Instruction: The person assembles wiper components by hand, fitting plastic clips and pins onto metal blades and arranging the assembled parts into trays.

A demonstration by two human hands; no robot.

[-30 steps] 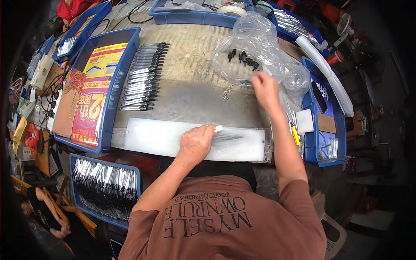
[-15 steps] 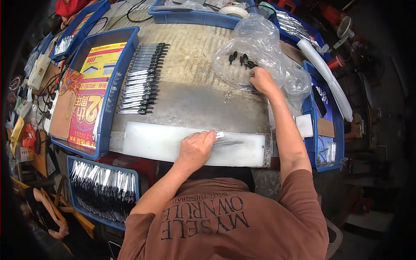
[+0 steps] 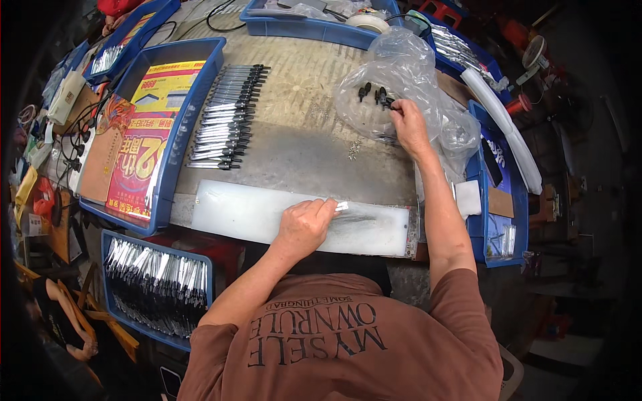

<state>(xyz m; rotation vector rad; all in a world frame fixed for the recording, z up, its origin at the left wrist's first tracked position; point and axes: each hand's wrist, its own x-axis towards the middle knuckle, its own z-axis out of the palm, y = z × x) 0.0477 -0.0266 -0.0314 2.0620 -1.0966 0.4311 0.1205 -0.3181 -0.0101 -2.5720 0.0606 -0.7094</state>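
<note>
My left hand (image 3: 304,224) is closed in a pinch over the white plastic board (image 3: 234,214) at the table's near edge. From its fingers sticks the end of a white pen part (image 3: 342,206); the rest is hidden in the hand. Farther right, my right hand (image 3: 409,127) pinches a black pen part (image 3: 390,103) at a clear plastic bag (image 3: 358,73). Several loose black pen parts (image 3: 381,93) lie on the bag beside its fingertips. Small metal pieces (image 3: 354,148) lie on the tabletop, left of my right wrist.
To the left, pens with black ends (image 3: 224,120) lie in a column beside a blue tray (image 3: 175,134) lined with printed card. A blue crate (image 3: 212,287) packed with pens stands below the table. Another blue tray (image 3: 478,227) and a long white roll (image 3: 505,127) are at right.
My right hand has drawn back slightly toward me, and a black pen part now shows at its fingertips. My left hand stays over the board with the white pen part. The view has shifted slightly.
</note>
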